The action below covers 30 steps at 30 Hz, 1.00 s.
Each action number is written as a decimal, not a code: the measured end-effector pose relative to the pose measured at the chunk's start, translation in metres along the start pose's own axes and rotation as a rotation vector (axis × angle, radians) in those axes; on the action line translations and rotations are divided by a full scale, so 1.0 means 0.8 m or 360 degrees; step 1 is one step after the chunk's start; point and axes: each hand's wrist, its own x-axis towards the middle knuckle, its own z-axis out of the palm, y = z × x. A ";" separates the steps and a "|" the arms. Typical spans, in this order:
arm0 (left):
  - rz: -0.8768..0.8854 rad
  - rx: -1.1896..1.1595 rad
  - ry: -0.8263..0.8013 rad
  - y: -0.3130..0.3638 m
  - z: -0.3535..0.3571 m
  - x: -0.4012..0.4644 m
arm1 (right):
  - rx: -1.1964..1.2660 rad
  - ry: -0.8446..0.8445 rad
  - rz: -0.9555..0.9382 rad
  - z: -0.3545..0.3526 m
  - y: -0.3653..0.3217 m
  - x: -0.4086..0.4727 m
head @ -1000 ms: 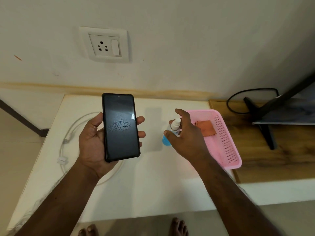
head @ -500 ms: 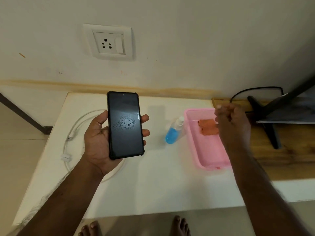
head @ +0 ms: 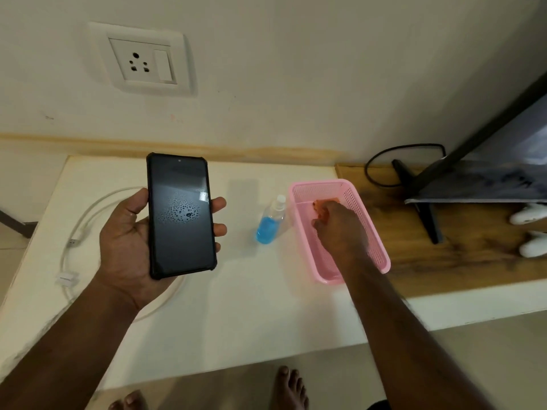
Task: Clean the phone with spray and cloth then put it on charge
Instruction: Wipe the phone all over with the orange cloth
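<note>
White surface (head: 236,306) w/ wall socket (head: 142,65) above is carrying a coiled charging cable (head: 77,229). Left hand (head: 130,241) is gripping the phone (head: 180,216) upright – droplets on screen. Right hand (head: 340,229) is reaching into the pink basket (head: 373,241), fingers curling on the orange cloth (head: 321,207). Blue spray bottle (head: 270,224) is standing just beside the basket.
</note>
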 end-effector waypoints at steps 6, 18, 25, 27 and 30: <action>-0.0003 0.0038 0.0002 0.002 0.001 0.001 | -0.0119 0.0045 0.0087 -0.001 -0.001 0.011; -0.0007 0.0109 0.0022 0.000 -0.003 0.003 | 0.0651 0.0388 0.0240 -0.063 -0.001 0.028; 0.0004 0.0140 0.0051 0.001 0.001 0.000 | 0.1950 0.0067 0.1032 -0.110 -0.017 0.044; 0.0004 0.0121 0.0047 0.000 0.002 0.000 | 0.2404 -0.0037 0.0922 -0.117 -0.030 0.034; -0.0014 0.0090 0.0012 0.000 0.006 0.000 | 0.2702 -0.0245 0.0663 -0.126 -0.060 0.014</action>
